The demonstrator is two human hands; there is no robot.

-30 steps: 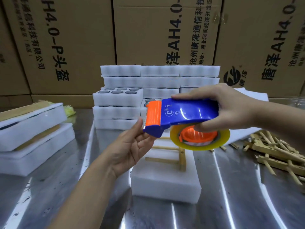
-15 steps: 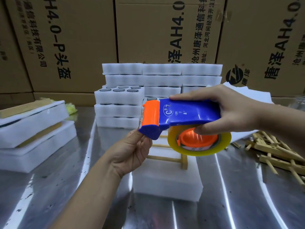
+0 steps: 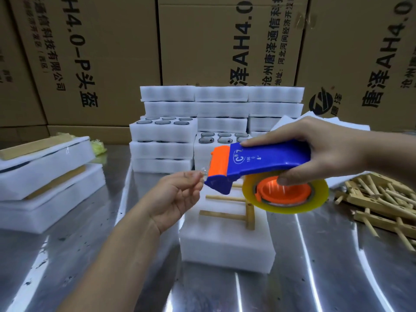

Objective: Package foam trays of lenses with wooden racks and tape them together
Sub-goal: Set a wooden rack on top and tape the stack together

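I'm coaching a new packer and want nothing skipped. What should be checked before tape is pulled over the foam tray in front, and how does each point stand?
1. Tape dispenser held firmly: ok, the right hand grips its blue body.
2. Tape end caught: ok, the left hand pinches it at the orange edge.
3. Wooden rack in place: ok, it lies flat on the foam tray.
4. Tape roll has supply: ok, a thick yellow band shows.
5. Lenses inside this tray: cannot tell, nothing of them shows.
6. Rack centred: cannot tell, the dispenser covers part of it.
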